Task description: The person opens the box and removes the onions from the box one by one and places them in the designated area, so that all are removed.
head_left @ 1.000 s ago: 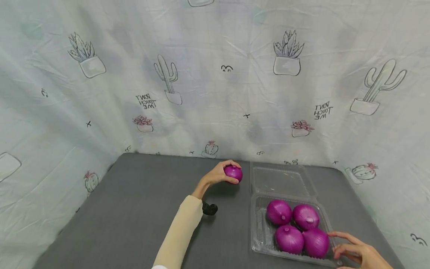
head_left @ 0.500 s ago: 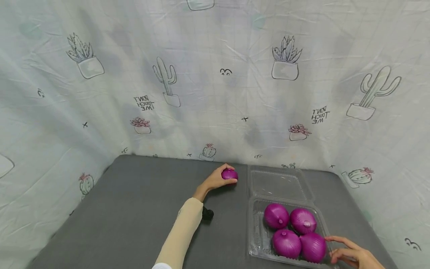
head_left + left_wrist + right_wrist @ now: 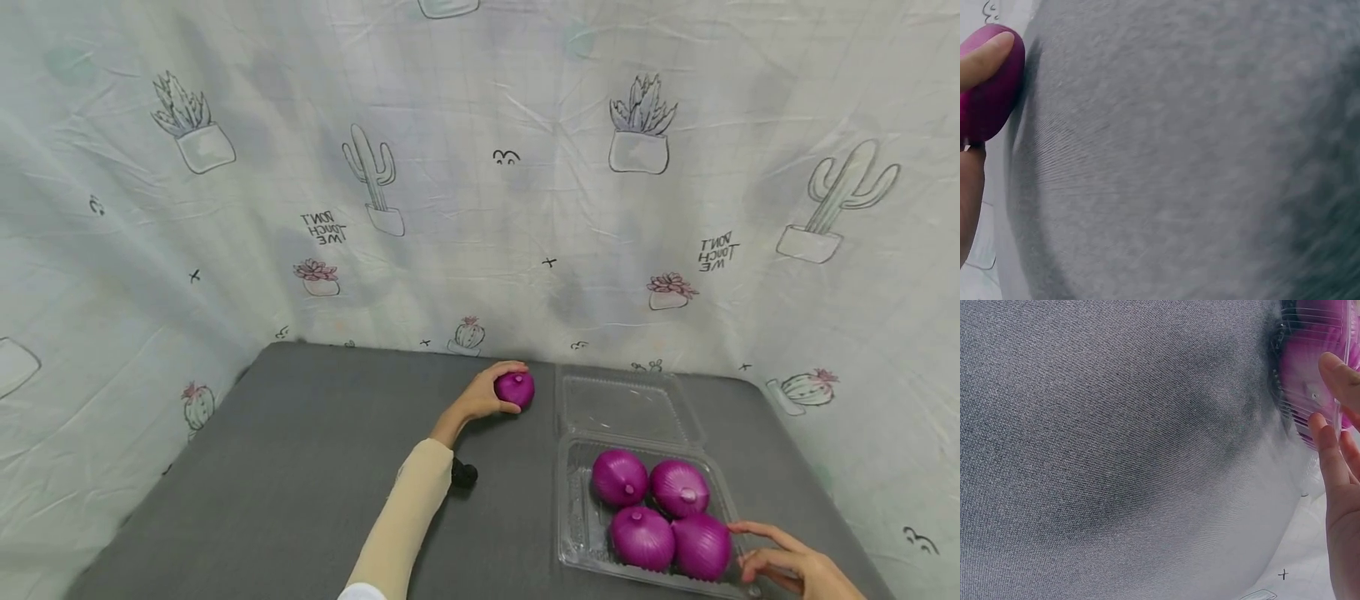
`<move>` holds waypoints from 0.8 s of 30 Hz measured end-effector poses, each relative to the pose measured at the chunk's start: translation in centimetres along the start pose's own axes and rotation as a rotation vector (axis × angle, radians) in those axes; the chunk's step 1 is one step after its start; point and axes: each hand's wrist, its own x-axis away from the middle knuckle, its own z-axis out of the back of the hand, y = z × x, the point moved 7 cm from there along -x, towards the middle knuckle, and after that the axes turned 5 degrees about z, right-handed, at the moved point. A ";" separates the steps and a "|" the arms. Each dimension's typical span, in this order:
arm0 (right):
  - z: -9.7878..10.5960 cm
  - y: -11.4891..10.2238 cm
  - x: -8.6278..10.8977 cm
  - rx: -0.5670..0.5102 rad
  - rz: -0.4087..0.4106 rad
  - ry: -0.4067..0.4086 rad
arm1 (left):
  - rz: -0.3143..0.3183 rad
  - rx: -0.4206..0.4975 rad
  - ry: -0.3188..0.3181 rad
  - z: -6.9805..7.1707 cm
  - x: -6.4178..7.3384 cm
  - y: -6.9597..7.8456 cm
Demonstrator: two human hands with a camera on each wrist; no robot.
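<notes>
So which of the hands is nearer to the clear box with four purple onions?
The right. The right hand is at the near right corner of the clear box; the left hand is farther off, left of its open lid, gripping a fifth onion.

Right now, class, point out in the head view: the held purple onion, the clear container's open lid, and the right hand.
Held purple onion [image 3: 516, 389]: head view, middle of its visible side.
Open lid [image 3: 624, 408]: head view, its flat middle.
Right hand [image 3: 808, 568]: head view, middle of the visible hand.
</notes>
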 end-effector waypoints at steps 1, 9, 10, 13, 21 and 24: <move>0.0 0.0 0.0 0.029 -0.008 0.006 | -0.008 -0.005 0.005 0.0 0.0 0.1; 0.1 -0.2 0.1 0.145 -0.071 0.023 | 0.017 -0.006 0.001 0.1 0.3 0.1; 0.0 -0.2 0.1 0.141 -0.073 0.024 | 0.024 -0.003 -0.003 0.2 0.5 0.0; -0.1 -0.2 0.2 0.126 -0.075 0.030 | 0.032 0.020 -0.007 0.4 0.7 -0.1; -0.4 -0.2 0.3 0.020 -0.066 0.012 | 0.082 0.119 -0.042 0.6 0.6 -0.5; -0.5 -0.1 0.4 -0.016 -0.059 0.006 | 0.091 0.211 -0.057 0.7 0.8 -0.8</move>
